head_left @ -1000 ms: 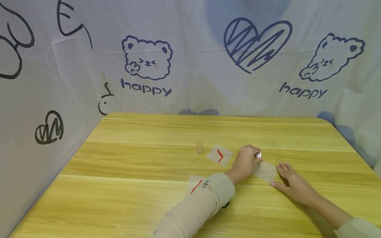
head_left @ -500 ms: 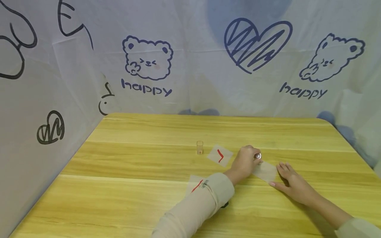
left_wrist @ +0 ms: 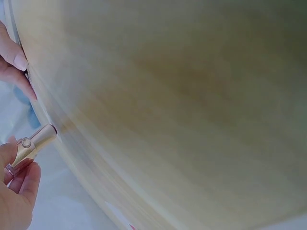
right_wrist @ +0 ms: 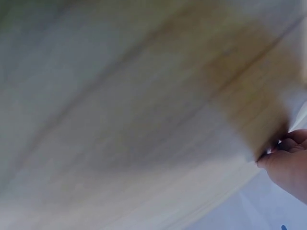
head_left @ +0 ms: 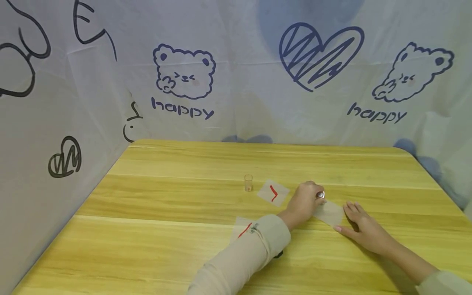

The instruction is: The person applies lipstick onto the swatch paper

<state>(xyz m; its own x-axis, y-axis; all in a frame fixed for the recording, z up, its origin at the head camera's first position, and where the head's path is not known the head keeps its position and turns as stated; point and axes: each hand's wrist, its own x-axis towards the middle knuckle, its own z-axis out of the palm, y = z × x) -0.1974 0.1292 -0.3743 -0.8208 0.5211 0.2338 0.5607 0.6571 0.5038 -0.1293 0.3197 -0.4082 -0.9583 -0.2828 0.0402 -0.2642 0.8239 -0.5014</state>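
My left hand [head_left: 303, 200] grips a gold lipstick tube [left_wrist: 36, 143]; in the head view only the tube's shiny end [head_left: 320, 195] shows beyond the fingers. Its tip points down at the far left corner of a white paper square [head_left: 329, 214], and the fingers hide that contact. Beside the paper's right edge, my right hand [head_left: 363, 229] rests with fingers spread, its thumb and fingertips at the edge. The left wrist view has the right hand's fingers [left_wrist: 14, 62] at upper left. At the right border of the right wrist view lies part of the right hand [right_wrist: 288, 165].
A clear cap [head_left: 248, 183] stands upright left of the hands. Near it lies a paper square [head_left: 266, 189] with a red angled stroke. Another paper [head_left: 239, 225] with a red line is partly under the left sleeve [head_left: 243, 262]. The wooden table [head_left: 129, 229] meets a drawn-on cloth backdrop.
The left hand and lipstick have shifted very slightly toward the near side of the table. My right hand stays at the paper's edge. The head view has turned slightly.
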